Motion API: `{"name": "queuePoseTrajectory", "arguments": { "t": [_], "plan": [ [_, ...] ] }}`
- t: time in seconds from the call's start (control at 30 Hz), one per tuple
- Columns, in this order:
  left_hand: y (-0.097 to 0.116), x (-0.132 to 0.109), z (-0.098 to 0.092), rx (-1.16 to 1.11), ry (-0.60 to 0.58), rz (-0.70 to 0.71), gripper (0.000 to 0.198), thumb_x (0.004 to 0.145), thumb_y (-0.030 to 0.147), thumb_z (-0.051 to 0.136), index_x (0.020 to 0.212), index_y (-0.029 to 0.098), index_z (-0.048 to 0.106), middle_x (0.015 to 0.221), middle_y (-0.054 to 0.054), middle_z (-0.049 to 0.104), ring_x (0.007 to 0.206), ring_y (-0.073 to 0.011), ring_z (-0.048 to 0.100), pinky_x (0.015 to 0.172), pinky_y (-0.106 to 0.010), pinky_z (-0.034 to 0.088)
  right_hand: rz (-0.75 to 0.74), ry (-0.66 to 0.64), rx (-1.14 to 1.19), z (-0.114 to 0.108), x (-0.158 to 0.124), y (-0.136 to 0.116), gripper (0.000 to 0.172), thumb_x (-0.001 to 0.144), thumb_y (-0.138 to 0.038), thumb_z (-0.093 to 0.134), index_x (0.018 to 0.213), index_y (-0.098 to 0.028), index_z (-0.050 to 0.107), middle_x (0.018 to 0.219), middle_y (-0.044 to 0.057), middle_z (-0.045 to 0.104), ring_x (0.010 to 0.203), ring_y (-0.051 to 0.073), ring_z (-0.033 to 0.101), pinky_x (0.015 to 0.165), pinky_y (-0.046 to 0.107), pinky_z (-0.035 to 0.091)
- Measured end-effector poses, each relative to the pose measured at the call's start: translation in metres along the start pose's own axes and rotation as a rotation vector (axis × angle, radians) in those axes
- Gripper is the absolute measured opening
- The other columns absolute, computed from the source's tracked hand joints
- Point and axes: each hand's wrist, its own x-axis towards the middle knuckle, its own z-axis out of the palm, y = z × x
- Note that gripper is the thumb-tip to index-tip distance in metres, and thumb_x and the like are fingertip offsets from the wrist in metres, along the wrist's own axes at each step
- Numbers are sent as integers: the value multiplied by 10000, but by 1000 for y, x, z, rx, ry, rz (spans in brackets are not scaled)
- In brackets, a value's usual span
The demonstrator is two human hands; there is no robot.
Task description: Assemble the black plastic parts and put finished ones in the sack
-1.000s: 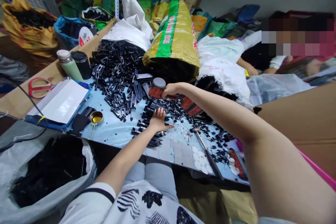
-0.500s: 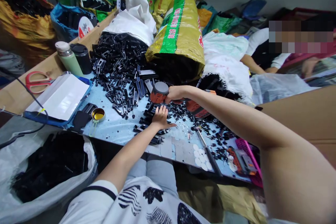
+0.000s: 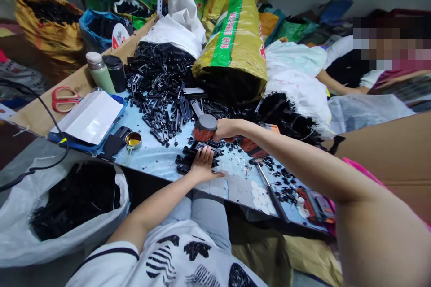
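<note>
My right hand (image 3: 226,129) is wrapped around the handle of a cordless drill (image 3: 204,127) with a grey-topped, orange-red body. The drill's battery end (image 3: 253,147) shows under my forearm; its tip is hidden. Just below the drill, my left hand (image 3: 202,166) lies with fingers stretched over a row of long black plastic parts (image 3: 183,161) and thumb out to the right. Small black screw-like pieces (image 3: 232,145) are scattered to the right of these parts. A hammer (image 3: 269,188) with a dark handle rests farther right, beside several white discs (image 3: 261,198).
Black clips (image 3: 158,80) are heaped behind, by a yellow-green sack (image 3: 232,45) and a white sack (image 3: 296,80). At left are red scissors (image 3: 65,99), a notepad (image 3: 90,114), bottles (image 3: 101,74) and a small cup (image 3: 134,140). A co-worker's arm (image 3: 336,85) shows at right.
The view has shifted, so most things appear farther right. My left hand has slid slightly towards me along the black parts, and the drill has come a little nearer too.
</note>
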Motion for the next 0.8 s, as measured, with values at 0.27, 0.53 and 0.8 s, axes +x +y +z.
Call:
{"name": "queuePoseTrajectory", "arguments": {
  "t": [0.27,0.53,0.8],
  "plan": [
    [0,0,-8,51,94,22,972,740,804,271,1382,76,312,1473,-175,284,1378,-303,199,1135,-475,103,-110,102,-64,16,-21,-13,188,573,-267,637,709,-138,621,620,25,588,560,149,543,473,226,375],
    [2,-7,-10,39,93,19,924,757,785,270,1403,124,284,1452,-154,331,1358,-329,234,1090,-465,208,-94,4,-130,29,-34,-40,167,619,-272,599,690,-125,631,572,37,573,496,134,512,456,238,349],
    [-1,-3,-9,-69,-58,-39,923,740,815,215,1414,185,246,1443,-125,354,1318,-330,312,1057,-419,264,-153,-22,-153,36,-51,-70,162,617,-250,618,721,-127,636,669,47,617,573,147,551,497,234,356]
  ]
}}
